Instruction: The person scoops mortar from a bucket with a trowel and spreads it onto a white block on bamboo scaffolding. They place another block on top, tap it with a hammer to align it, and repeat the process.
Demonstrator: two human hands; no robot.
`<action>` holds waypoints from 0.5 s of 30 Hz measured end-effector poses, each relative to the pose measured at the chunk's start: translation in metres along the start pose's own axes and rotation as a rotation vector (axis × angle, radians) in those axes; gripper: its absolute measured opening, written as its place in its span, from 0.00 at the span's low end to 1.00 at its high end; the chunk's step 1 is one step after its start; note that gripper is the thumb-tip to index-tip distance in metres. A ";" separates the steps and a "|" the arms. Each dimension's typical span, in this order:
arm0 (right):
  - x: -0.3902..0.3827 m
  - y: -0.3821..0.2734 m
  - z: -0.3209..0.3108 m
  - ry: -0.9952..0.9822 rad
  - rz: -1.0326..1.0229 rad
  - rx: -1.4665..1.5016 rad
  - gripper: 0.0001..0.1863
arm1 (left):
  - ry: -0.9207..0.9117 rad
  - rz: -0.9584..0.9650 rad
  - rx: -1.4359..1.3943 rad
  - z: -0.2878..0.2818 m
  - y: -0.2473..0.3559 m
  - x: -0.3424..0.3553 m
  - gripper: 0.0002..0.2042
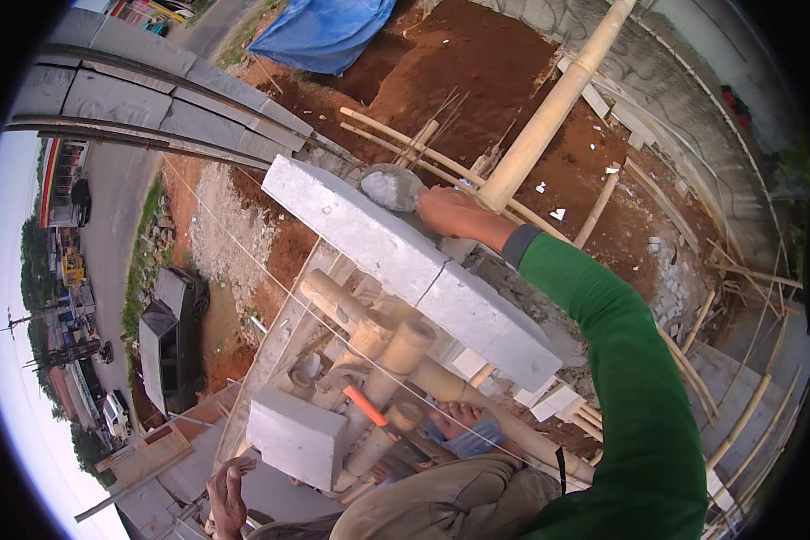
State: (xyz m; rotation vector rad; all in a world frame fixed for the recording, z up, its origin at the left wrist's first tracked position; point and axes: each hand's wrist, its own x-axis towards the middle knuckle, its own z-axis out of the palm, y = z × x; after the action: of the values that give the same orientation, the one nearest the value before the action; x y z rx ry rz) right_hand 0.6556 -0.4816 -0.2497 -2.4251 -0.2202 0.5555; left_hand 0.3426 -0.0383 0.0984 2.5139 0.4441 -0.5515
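Right grip (453, 214) is closed around a trowel (391, 187), upper centre. Left grip (229, 498) is held half-spread, lower left.

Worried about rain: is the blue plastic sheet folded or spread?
The visible part is spread: the blue plastic sheet shows a broad, wrinkled surface beside red soil.

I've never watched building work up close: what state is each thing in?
Right hand: curled shut, its grip partly hidden
Left hand: open, fingers bent
Grey mortar: heaped beside the right hand
Long white blockwork: laid lengthwise, dark line across it
Smaller white block: apart from the long blockwork
Blue tarp: wrinkled
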 end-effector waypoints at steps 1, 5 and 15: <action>0.006 -0.001 0.003 -0.004 -0.003 -0.006 0.16 | -0.013 0.007 0.007 -0.001 0.000 0.002 0.34; 0.025 -0.005 0.008 -0.035 -0.031 -0.116 0.12 | -0.020 0.008 0.024 0.001 0.002 0.009 0.31; -0.023 0.013 -0.074 -0.385 0.158 -0.158 0.27 | 0.016 0.017 0.012 -0.003 0.005 -0.008 0.28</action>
State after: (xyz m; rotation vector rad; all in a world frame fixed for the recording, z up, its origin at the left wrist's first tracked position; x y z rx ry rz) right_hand 0.6678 -0.5392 -0.1978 -2.4810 -0.2412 1.1160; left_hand 0.3390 -0.0419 0.1068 2.5325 0.4256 -0.5290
